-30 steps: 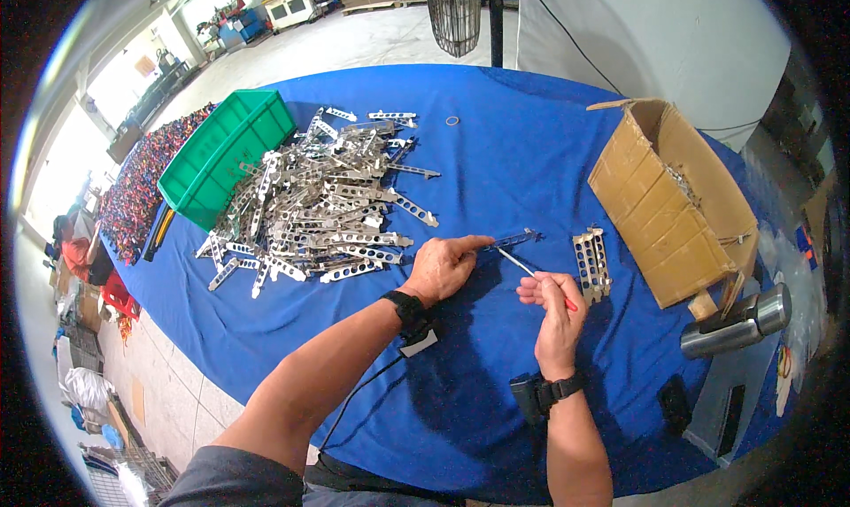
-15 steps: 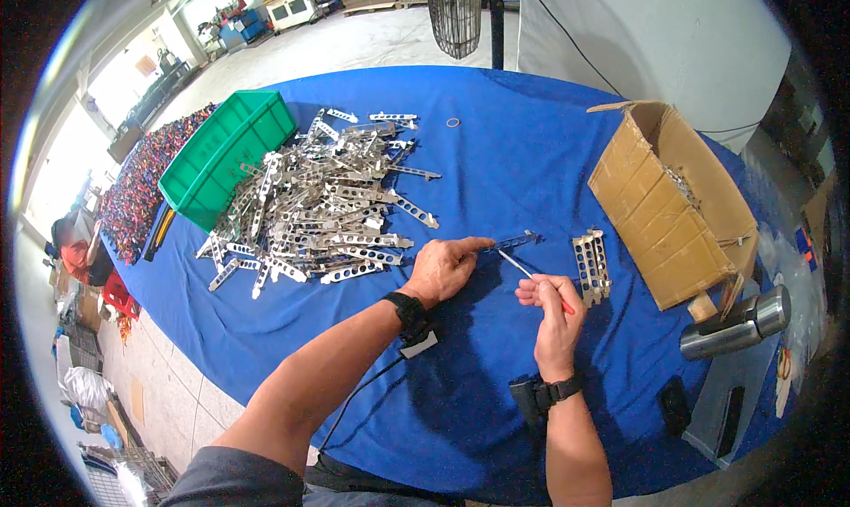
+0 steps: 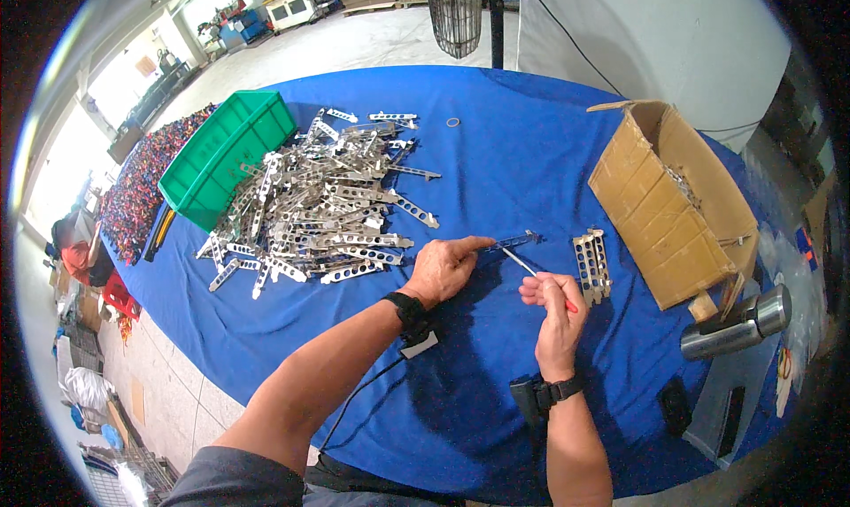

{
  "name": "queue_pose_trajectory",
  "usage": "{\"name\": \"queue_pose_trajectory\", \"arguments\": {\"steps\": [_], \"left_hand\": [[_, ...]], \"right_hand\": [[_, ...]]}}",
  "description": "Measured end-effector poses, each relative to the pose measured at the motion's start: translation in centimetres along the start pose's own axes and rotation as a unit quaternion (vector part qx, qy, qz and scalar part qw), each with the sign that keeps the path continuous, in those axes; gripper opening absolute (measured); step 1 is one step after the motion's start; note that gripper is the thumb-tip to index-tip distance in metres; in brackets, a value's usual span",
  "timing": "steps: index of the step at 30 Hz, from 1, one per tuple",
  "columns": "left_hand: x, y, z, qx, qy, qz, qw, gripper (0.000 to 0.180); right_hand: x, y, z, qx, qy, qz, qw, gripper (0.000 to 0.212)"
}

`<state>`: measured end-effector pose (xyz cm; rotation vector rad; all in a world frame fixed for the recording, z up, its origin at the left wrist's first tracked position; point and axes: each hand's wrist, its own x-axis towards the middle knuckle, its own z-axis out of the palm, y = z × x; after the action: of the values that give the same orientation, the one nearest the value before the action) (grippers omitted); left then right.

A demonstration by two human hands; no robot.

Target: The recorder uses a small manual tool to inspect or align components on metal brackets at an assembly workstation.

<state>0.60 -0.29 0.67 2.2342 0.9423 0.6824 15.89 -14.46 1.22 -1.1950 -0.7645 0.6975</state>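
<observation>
My left hand (image 3: 445,269) is closed on the near end of a narrow perforated metal strip (image 3: 516,240), its index finger stretched along the strip. My right hand (image 3: 556,308) grips a slim tool with a pale shaft (image 3: 518,260) and a red handle, perhaps a screwdriver. The shaft's tip is at the strip, close to my left fingertips; whether it touches cannot be made out. Just right of the strip lies a small group of similar metal strips (image 3: 591,264), side by side. A large heap of such strips (image 3: 328,193) covers the left part of the blue cloth.
A green plastic crate (image 3: 221,148) leans at the heap's far left, beside a mass of small multicoloured pieces (image 3: 146,179). An open cardboard box (image 3: 660,215) and a steel flask (image 3: 739,323) stand on the right. A fan (image 3: 454,15) is behind the table. A person (image 3: 78,246) sits far left.
My right hand and the tool have shifted very slightly to the right. The left hand and the strip have hardly moved.
</observation>
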Motion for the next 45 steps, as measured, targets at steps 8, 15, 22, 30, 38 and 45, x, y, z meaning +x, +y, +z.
{"name": "queue_pose_trajectory", "arguments": {"steps": [8,15,22,30,38,45], "left_hand": [[0.0,-0.4,0.3,-0.010,0.013,0.012,1.000,0.032],[0.0,-0.2,0.0,0.004,0.001,-0.002,1.000,0.033],[0.1,-0.1,0.2,-0.007,0.001,-0.004,1.000,0.033],[0.0,-0.6,0.2,-0.009,0.017,0.022,1.000,0.032],[0.0,0.0,0.1,-0.009,0.004,-0.007,1.000,0.034],[0.0,-0.1,-0.1,-0.002,0.007,0.001,1.000,0.033]], "right_hand": [[0.0,0.0,-0.1,-0.011,0.001,-0.004,1.000,0.024],[0.1,0.0,0.2,-0.004,0.011,-0.011,1.000,0.023],[0.1,0.3,-0.4,0.020,-0.004,0.002,1.000,0.024],[0.0,-0.1,-0.1,-0.008,-0.010,-0.005,1.000,0.025],[0.0,-0.1,-0.1,-0.012,-0.019,-0.007,1.000,0.024],[0.0,-0.3,0.0,-0.017,-0.001,-0.011,1.000,0.023]]}}
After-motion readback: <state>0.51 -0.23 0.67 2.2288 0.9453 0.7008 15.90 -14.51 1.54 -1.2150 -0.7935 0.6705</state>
